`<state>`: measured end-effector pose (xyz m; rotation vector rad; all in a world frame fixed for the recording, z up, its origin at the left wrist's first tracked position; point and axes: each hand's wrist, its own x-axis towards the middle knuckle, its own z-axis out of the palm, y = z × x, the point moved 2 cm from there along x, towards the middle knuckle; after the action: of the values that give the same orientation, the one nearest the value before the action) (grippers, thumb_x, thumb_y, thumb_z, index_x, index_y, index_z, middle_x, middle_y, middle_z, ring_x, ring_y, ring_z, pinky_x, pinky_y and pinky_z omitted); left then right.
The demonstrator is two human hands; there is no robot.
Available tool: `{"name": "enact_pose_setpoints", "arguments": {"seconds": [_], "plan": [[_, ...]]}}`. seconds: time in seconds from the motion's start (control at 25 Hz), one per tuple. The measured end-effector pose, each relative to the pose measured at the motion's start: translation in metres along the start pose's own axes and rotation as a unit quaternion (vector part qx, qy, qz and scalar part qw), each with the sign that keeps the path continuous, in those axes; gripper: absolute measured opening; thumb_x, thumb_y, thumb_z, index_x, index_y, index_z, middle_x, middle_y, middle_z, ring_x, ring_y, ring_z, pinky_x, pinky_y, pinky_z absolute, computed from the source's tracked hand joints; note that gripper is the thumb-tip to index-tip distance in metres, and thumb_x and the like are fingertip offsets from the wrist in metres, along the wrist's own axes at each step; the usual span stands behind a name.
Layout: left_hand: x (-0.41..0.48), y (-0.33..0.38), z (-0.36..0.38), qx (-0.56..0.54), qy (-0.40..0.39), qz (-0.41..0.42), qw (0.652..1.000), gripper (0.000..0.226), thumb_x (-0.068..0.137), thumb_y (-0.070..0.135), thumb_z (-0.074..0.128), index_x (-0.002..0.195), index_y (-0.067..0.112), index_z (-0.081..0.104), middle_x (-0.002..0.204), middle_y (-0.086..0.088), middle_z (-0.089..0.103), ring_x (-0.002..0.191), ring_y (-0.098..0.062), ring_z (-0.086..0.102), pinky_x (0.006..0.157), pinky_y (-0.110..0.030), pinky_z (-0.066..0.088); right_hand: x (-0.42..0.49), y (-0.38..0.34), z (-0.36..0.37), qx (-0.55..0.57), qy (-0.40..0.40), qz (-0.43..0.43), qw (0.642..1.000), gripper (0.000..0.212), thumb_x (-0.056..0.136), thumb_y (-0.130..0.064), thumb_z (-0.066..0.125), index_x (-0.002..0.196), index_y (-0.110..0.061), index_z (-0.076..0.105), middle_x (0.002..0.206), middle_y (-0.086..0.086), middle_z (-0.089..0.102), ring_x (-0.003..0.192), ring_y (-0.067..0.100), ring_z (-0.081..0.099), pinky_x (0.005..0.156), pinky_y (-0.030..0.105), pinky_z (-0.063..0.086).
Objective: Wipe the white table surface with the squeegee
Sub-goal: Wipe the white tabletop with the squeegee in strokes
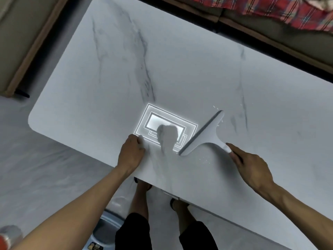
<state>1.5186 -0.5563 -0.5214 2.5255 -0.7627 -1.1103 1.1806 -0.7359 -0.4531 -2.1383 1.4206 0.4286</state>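
A white marble-patterned table (126, 69) fills most of the view. On it lies a white squeegee (205, 135) with a dark rubber blade, the blade running diagonally and touching the surface near the front edge. My right hand (252, 168) grips the squeegee's handle end. My left hand (132, 152) rests on the table near its front edge, fingers curled, holding nothing. A bright rectangular ceiling-light reflection (165, 127) shines between the two hands. Small droplets (203, 159) speckle the surface around the squeegee.
A sofa with a wooden base (270, 33) and a red plaid cloth (270, 9) runs along the table's far side. Another wooden-edged seat (27, 51) stands at the left. My legs (137, 213) stand by the front edge above a round grey object (106, 230) on the floor.
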Motion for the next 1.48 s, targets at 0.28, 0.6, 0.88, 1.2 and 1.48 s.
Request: {"name": "enact_pose_setpoints", "arguments": {"seconds": [0.28,0.6,0.88,1.2,1.48], "plan": [[-0.041,-0.049,-0.013,-0.065,0.082,-0.127,0.986,0.013,0.083,0.018,0.043,0.096,0.022,0.042,0.08,0.005,0.055,0.072,-0.017,0.056,0.051,-0.028,0.035,0.003,-0.134,0.08,-0.063,-0.1,-0.291,0.95,0.043,0.101,-0.043,0.029,0.144,-0.046,0.028,0.096,-0.001,0.067,0.085,0.022,0.064,0.071,0.034,0.05],[-0.051,-0.062,0.013,-0.042,0.056,-0.04,0.997,0.015,0.082,0.01,0.05,0.089,0.017,0.039,0.085,-0.003,0.053,0.072,-0.021,0.054,0.053,-0.03,0.037,0.007,-0.142,0.123,-0.104,-0.113,-0.356,0.922,0.042,0.1,-0.038,0.035,0.14,-0.046,0.029,0.084,0.002,0.061,0.073,0.027,0.062,0.06,0.034,0.046],[-0.053,-0.024,0.038,0.04,-0.006,0.011,0.999,0.018,0.081,0.003,0.051,0.099,0.008,0.049,0.107,-0.01,0.044,0.095,-0.028,0.052,0.08,-0.042,0.05,-0.02,0.024,0.041,-0.115,-0.039,-0.217,0.969,0.042,0.097,-0.048,0.025,0.138,-0.057,0.021,0.074,-0.012,0.06,0.067,0.015,0.063,0.054,0.029,0.045],[-0.058,-0.048,0.019,-0.037,0.092,-0.058,0.993,0.017,0.087,0.01,0.048,0.102,0.018,0.047,0.095,0.003,0.056,0.08,-0.02,0.057,0.065,-0.03,0.043,-0.038,-0.015,0.045,-0.133,-0.08,-0.234,0.96,0.042,0.096,-0.054,0.018,0.139,-0.056,0.022,0.083,-0.014,0.061,0.075,0.016,0.064,0.057,0.027,0.041],[-0.047,-0.095,-0.026,-0.07,0.15,-0.123,0.978,0.023,0.084,0.008,0.054,0.098,0.021,0.041,0.094,0.0,0.054,0.081,-0.023,0.052,0.07,-0.03,0.038,0.004,-0.211,0.128,-0.093,-0.167,-0.353,0.916,0.042,0.102,-0.044,0.027,0.143,-0.044,0.032,0.099,0.002,0.063,0.087,0.025,0.061,0.074,0.036,0.049]]}}
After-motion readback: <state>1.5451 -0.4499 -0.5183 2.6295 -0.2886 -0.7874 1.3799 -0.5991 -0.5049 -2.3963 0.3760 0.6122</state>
